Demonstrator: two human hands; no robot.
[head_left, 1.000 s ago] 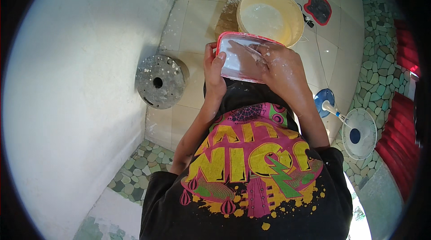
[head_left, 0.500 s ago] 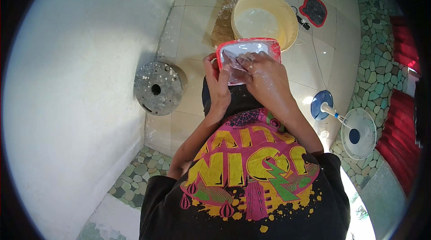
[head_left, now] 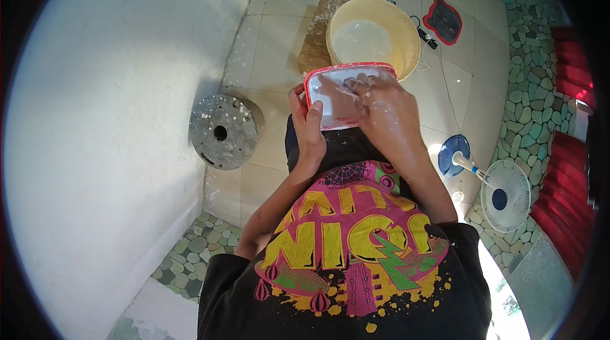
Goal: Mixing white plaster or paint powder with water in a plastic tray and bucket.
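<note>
"Head view: where's the red-rimmed tub [head_left: 346, 66]?"
"Above the lap [head_left: 343, 144], left hand [head_left: 310, 133] clasping its side; right hand [head_left: 389, 108] curled inside, grip unclear. Keep it level, fingers working gently"

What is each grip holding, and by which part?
The left grip holds the red-rimmed tub by its left side. The right grip is in or over the tub; whether it holds anything cannot be told.

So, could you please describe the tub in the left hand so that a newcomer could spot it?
Find the large, round cream bucket. Just below it in the view, the left hand holds a red-rimmed tub: unlike the bucket, it is rectangular.
</note>
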